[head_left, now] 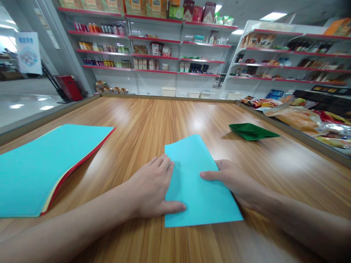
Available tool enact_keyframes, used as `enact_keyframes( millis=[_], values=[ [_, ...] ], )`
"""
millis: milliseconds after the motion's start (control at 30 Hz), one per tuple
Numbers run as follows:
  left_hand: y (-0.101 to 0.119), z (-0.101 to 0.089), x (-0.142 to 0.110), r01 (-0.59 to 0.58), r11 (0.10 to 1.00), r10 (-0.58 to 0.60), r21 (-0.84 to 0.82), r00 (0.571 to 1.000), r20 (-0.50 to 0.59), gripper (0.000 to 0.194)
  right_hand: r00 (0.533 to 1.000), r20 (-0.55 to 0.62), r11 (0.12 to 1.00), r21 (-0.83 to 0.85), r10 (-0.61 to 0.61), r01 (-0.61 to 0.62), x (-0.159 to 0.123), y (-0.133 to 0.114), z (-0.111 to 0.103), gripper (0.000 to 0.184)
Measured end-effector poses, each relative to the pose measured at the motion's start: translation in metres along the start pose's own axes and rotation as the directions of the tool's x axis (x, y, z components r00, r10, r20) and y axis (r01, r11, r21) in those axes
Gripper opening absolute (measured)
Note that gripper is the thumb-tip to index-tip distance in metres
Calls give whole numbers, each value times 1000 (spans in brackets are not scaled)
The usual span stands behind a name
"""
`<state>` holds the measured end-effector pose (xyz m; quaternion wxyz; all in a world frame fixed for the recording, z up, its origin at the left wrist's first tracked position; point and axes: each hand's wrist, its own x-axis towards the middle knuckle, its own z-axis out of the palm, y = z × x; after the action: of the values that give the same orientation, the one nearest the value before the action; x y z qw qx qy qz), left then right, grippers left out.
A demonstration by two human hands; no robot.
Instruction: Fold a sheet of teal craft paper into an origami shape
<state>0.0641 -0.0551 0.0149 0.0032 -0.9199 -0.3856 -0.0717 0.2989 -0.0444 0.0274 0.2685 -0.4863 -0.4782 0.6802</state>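
The person's left hand (152, 184) is lying spread over the left edge of a light-blue sheet (192, 190), its fingers bunching together near the upper corner while the thumb is stretching apart and resting lower on the paper. The right hand (233, 179) is gripping the opposite edge, its thumb pressing on top and its other fingers going underneath. From where I'm standing, the sheet is sitting on the wood-grain table (142, 124), between the two hands and close to the person, its right side lifting slightly.

Off to the left, a stack of coloured paper (55, 164) is lying with blue uppermost, pale yellow and red showing along its edge. A dark-green folded paper (252, 132) is resting well apart, beyond the right hand.

Past the table, a white sign (29, 53) is standing at the far left, carrying a line of blue characters over a blue drawing; the characters are blurring too much for me to read. Orange-and-green boxes (137, 8) are lining the top shelf, their printing likewise smearing. Rows of small bottles (105, 29) are standing below, and shiny packets (296, 118) are heaping up beyond the table's right edge, their labels staying illegible.
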Motion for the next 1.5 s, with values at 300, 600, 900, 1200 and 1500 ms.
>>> enact_keyframes(
  millis=[300, 600, 900, 1200, 1500],
  values=[
    [-4, 0, 0, 23, 997, -25, -68, 999, -31, 83, 998, 24, 998, 12, -61, 61, 3, 7, -5, 43],
    [-3, -1, 1, 21, 999, -22, -31, 999, -25, 78, 873, -156, 717, -645, -463, 265, 7, 14, -8, 54],
    [-3, 0, 0, 9, 1000, -10, -24, 999, -33, 74, 791, 132, 79, -972, -597, 222, 18, 36, -13, 69],
    [25, -10, -12, -77, 990, 77, -121, 997, -1, 67, 810, 286, -92, -956, -511, 279, 4, 17, -12, 54],
    [-15, -2, -4, -231, 963, 217, -142, 970, -106, 32, 824, 329, -85, -941, -462, 328, 5, 20, -10, 56]
  ],
)
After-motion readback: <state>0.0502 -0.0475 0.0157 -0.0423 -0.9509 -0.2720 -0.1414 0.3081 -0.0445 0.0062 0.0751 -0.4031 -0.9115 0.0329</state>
